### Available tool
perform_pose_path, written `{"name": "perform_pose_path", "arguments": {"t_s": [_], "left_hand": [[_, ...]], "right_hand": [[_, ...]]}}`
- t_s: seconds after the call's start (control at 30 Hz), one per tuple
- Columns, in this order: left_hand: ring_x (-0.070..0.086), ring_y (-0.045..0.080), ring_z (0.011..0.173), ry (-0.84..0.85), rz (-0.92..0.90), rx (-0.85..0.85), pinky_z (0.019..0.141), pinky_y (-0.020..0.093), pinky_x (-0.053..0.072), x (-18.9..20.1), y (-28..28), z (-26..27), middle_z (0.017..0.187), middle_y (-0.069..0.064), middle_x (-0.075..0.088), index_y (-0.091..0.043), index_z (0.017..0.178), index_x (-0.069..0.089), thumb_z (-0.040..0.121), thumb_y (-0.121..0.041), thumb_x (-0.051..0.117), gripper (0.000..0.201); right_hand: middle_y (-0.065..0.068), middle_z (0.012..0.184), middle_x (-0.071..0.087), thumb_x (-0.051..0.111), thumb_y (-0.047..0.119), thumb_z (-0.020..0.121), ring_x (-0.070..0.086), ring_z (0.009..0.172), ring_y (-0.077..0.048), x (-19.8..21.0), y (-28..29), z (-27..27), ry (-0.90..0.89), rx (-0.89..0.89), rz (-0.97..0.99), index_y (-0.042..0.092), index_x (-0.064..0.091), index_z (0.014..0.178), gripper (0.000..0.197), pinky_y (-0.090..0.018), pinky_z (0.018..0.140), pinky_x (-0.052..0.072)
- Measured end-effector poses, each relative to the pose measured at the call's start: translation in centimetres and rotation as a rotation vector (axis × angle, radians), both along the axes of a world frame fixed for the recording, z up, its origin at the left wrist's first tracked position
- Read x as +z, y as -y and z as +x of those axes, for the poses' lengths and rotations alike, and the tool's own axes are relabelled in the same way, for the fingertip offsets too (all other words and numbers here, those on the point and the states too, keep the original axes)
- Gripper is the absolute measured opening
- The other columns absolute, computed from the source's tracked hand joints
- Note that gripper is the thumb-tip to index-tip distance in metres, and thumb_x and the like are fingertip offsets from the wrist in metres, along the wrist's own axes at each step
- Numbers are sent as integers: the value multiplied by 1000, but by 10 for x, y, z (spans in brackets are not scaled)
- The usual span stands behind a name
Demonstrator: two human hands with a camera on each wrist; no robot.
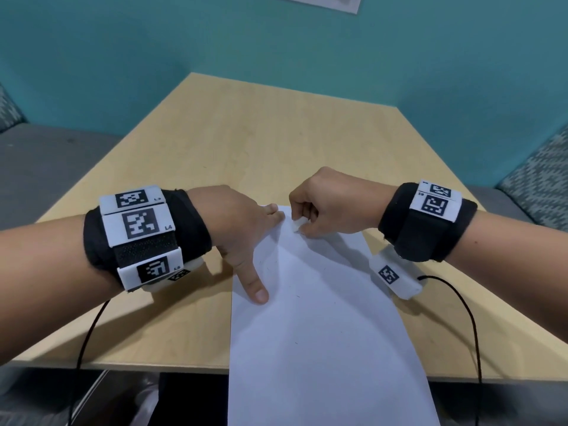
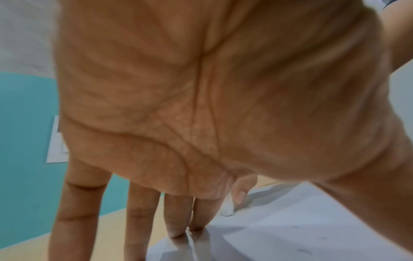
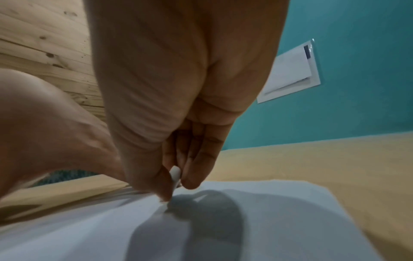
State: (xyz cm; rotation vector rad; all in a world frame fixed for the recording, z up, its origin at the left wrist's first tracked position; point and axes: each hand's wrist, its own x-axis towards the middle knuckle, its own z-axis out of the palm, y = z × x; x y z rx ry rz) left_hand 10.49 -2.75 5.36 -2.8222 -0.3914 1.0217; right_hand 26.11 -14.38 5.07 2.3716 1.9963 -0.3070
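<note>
A white sheet of paper (image 1: 313,318) lies on the light wooden table (image 1: 246,142), its near end hanging over the front edge. My left hand (image 1: 242,238) presses the sheet flat with straight fingers (image 2: 178,227) at its far left corner and the thumb on its left edge. My right hand (image 1: 325,207) is curled and pinches a small white eraser (image 1: 297,226) between thumb and forefinger, its tip on the paper near the far edge. The eraser (image 3: 175,174) shows between the fingertips in the right wrist view, and as the eraser (image 2: 228,206) in the left wrist view.
Teal wall behind the table, with a white paper holder (image 3: 290,72) fixed to it. Grey seats with patterned cushions (image 1: 534,179) stand at both sides. Black cables (image 1: 461,318) hang from both wristbands over the table's front edge.
</note>
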Motion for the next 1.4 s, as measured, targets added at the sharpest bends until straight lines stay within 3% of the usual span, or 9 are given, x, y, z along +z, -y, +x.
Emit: {"name": "perform_pose_path", "arguments": {"t_s": [0.17, 0.3, 0.53, 0.6, 0.8, 0.93, 1.07, 1.2, 1.4], "left_hand": [[62, 19, 113, 9, -4, -26, 106, 41, 49, -2, -2, 0, 174, -21, -5, -33, 167, -10, 51, -99, 69, 155], [58, 17, 92, 24, 2, -40, 102, 41, 52, -1, -2, -1, 174, -22, 4, -31, 167, -3, 50, -99, 68, 154], [53, 18, 97, -4, 17, -20, 106, 42, 48, 0, -1, -1, 175, -21, -5, -33, 167, -10, 51, -99, 68, 156], [51, 18, 94, -14, 22, -8, 107, 42, 47, 1, 0, -1, 174, -22, -5, -33, 167, -12, 52, -98, 69, 155], [45, 8, 70, -55, 46, -3, 109, 42, 46, 7, 7, 1, 174, -22, -10, -31, 167, -16, 56, -97, 68, 154], [54, 16, 93, -64, 40, 2, 111, 42, 44, 4, 4, 3, 173, -21, -14, -29, 166, -17, 58, -95, 70, 154], [41, 21, 149, -33, -9, 20, 115, 40, 39, 0, -2, 6, 173, -19, -17, -26, 166, -21, 64, -86, 76, 152], [28, 17, 157, 11, -53, 19, 122, 44, 33, -4, -15, 5, 171, -24, -19, -34, 166, -18, 59, -88, 77, 153], [27, 16, 157, 82, -138, 6, 122, 43, 34, -1, -29, -2, 168, -25, -28, -53, 163, -7, 61, -90, 74, 136]], "right_hand": [[10, 72, 65, 70, 19, 83, 62, 73, -15, -3, -6, 8, 59, -54, 91, 16, 73, 91, 10, -32, 63, 54], [7, 78, 71, 74, 22, 83, 65, 74, -10, -5, -3, 2, 5, -26, 65, 17, 74, 95, 13, -28, 64, 55], [10, 75, 65, 74, 23, 84, 59, 70, -10, -3, 0, 5, 48, -48, 66, 16, 73, 96, 14, -31, 65, 54], [9, 77, 68, 75, 25, 84, 60, 71, -3, -1, 6, 0, 20, -12, 7, 18, 72, 97, 15, -29, 65, 55], [7, 79, 71, 75, 26, 84, 65, 75, -10, -2, 20, 4, 6, -85, 49, 19, 73, 98, 16, -36, 70, 59], [13, 78, 69, 80, 32, 86, 64, 75, -2, 8, 39, -4, -39, -51, 13, 20, 75, 101, 20, -30, 69, 57], [14, 82, 71, 76, 27, 87, 68, 78, -4, 22, 70, -4, -67, -132, 110, 23, 75, 105, 19, -32, 74, 59], [15, 86, 72, 77, 27, 88, 70, 80, -3, 25, 110, -14, -129, -189, 127, 24, 75, 117, 29, -26, 77, 58], [18, 87, 73, 77, 28, 90, 69, 83, 1, 18, 158, -42, -149, -195, 122, 27, 77, 109, 19, -15, 73, 53]]}}
